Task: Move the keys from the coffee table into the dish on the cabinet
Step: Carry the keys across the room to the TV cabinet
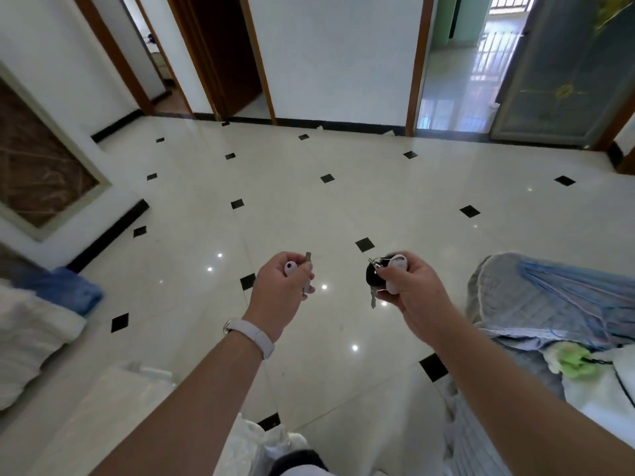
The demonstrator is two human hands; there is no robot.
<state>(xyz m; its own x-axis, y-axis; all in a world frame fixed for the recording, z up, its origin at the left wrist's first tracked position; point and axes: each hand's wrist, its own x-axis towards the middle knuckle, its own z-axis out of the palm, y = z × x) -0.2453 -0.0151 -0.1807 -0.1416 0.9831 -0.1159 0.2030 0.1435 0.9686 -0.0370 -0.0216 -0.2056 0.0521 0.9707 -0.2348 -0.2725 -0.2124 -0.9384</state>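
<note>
Both of your hands are loaded: the left hand [280, 286] is closed around a key with a pale fob [291, 267], its metal blade poking up past the fingers, and the right hand [410, 290] is closed around a key set with a black fob [372, 274], a white tag and one blade hanging free below. Neither the coffee table nor the cabinet and its dish are in view, so this reads as the carry stage. Keep both grips firm and level — the dangling blade on the right is the likeliest part to swing or snag. The glossy tiled floor [343, 201] ahead is open; choose your route across it toward the doorways [237, 56]. Mind the covered furniture [549, 304] close on your right and the blue cloth [68, 290] and white cushion [31, 338] on your left — pass between them.
</note>
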